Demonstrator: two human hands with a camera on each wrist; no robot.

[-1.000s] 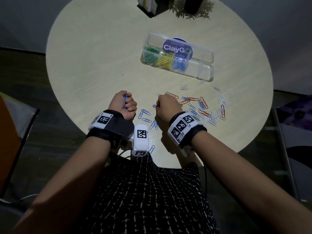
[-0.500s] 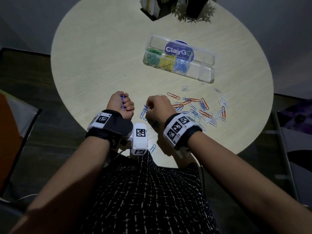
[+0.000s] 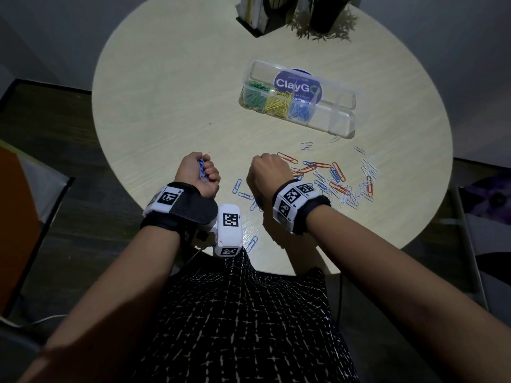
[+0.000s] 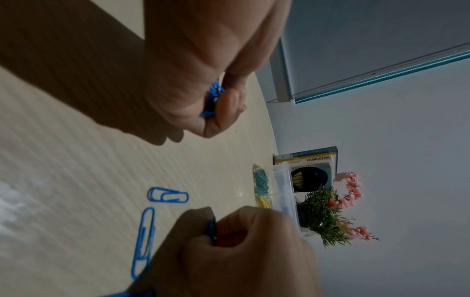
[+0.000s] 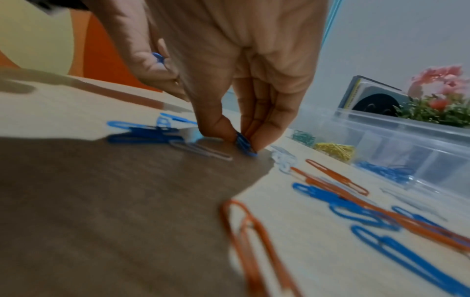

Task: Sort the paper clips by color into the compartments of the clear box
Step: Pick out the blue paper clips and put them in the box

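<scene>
The clear box (image 3: pixel 343 117) lies open at the far right of the round table, with green, yellow and blue clips in its three left compartments. My left hand (image 3: pixel 204 172) is curled into a fist round a bunch of blue paper clips (image 3: pixel 202 169), which also show as blue paper clips (image 4: pixel 212 98) in the left wrist view. My right hand (image 3: pixel 266 170) is down on the table at the left end of the loose pile (image 3: pixel 334 181). Its fingertips (image 5: pixel 218 128) pinch a blue clip (image 5: pixel 244 145) against the tabletop.
Loose blue clips (image 3: pixel 243 190) lie between my two hands, with one more near the table's front edge (image 3: pixel 251 243). Orange, blue and white clips spread to the right. A book holder (image 3: pixel 260 15) and a potted plant (image 3: pixel 323 26) stand at the far edge.
My right hand swung left over the loose blue clips, then came back slightly right with its fingers pinched. The left hand has kept its bunch of blue clips.
</scene>
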